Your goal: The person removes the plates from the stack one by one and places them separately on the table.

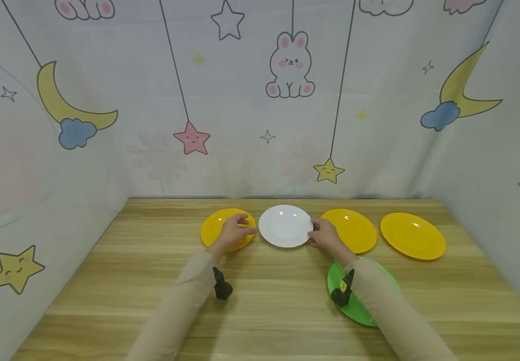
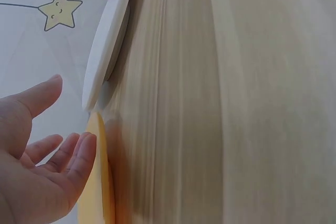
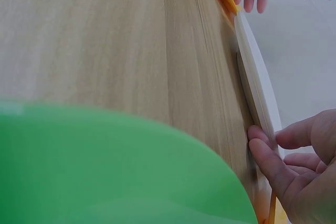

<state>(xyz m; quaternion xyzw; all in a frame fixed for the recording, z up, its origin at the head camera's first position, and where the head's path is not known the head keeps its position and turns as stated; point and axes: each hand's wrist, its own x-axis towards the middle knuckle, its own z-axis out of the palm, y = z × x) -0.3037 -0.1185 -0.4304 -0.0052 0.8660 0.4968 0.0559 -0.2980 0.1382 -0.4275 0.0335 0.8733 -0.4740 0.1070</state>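
A white plate [image 1: 285, 228] lies toward the back of the table between two yellow plates. My right hand [image 1: 326, 234] pinches its right rim; in the right wrist view the thumb is on the upper side and fingers [image 3: 269, 163] reach under the edge. Over the left yellow plate [image 1: 211, 229] hovers my left hand [image 1: 232, 233], its fingers loosely bent and holding nothing. The left wrist view shows that palm [image 2: 31, 192] beside the yellow plate's edge, apart from the white plate [image 2: 105, 45]. Another yellow plate [image 1: 354, 231] sits just behind my right hand.
A third yellow plate [image 1: 413, 236] lies at the far right. Under my right forearm is a green plate [image 1: 361, 312], partly hidden by the sleeve. The wooden table [image 1: 260, 301] ends at a patterned curtain [image 1: 250, 170] at the back and sides.
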